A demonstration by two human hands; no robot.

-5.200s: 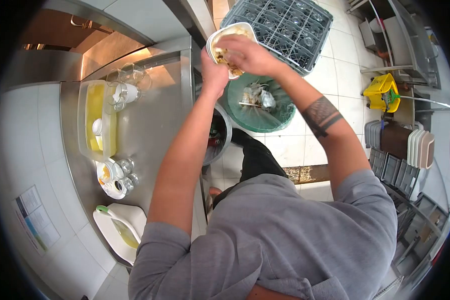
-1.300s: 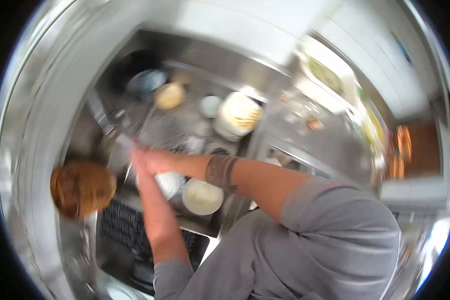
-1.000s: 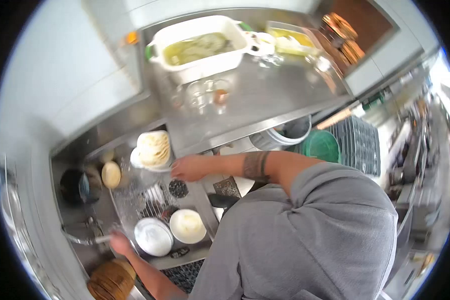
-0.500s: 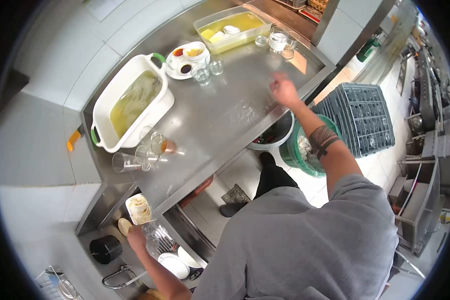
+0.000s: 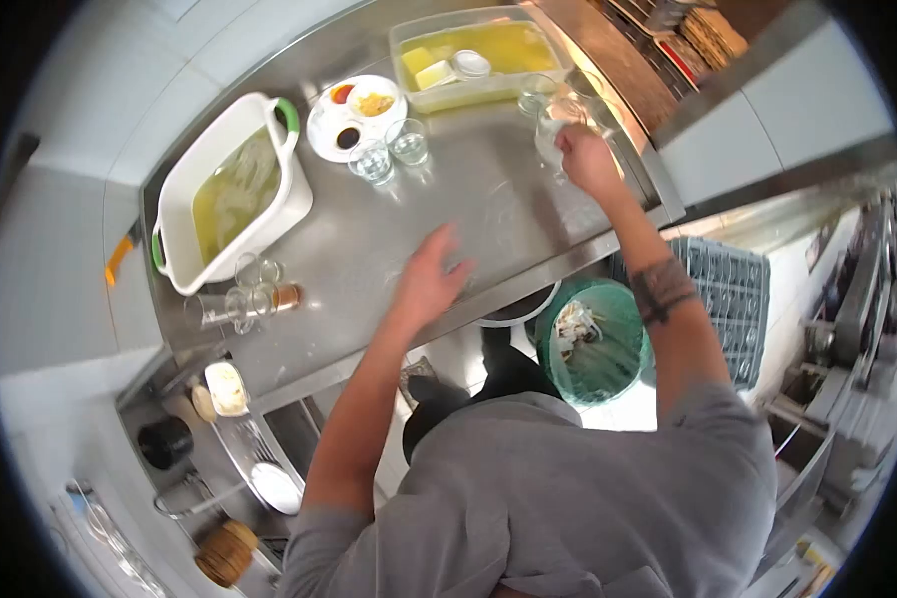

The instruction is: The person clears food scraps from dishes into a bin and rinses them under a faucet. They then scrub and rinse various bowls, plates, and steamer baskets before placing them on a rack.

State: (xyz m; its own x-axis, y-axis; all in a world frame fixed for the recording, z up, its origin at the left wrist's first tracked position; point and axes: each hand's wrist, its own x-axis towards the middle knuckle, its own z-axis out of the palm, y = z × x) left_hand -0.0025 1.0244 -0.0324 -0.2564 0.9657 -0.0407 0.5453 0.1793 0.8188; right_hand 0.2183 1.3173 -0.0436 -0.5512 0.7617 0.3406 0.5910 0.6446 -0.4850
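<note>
My right hand [image 5: 590, 159] is at the far right of the steel counter. Its fingers are closed at a drinking glass [image 5: 550, 145] with something white in it, and they partly hide it. Close by stand other clear glasses [image 5: 534, 92]. My left hand [image 5: 431, 281], open with fingers apart, hovers over the middle of the counter and holds nothing. Beyond it are two small glasses [image 5: 407, 143] and a white plate [image 5: 321, 130] with sauces and a small bowl of yellowish food.
A clear tub [image 5: 488, 97] of yellow liquid with dishes stands at the back. To the left are a white basin [image 5: 287, 204] and several glasses [image 5: 252, 304]. A white food-smeared dish [image 5: 226, 389] lies by the sink. Below are a green bin [image 5: 608, 364] and grey glass racks [image 5: 733, 309].
My left hand has left the sink area and come over the counter, its fingers spread. My right hand has moved forward to the glasses. The view has shifted too.
</note>
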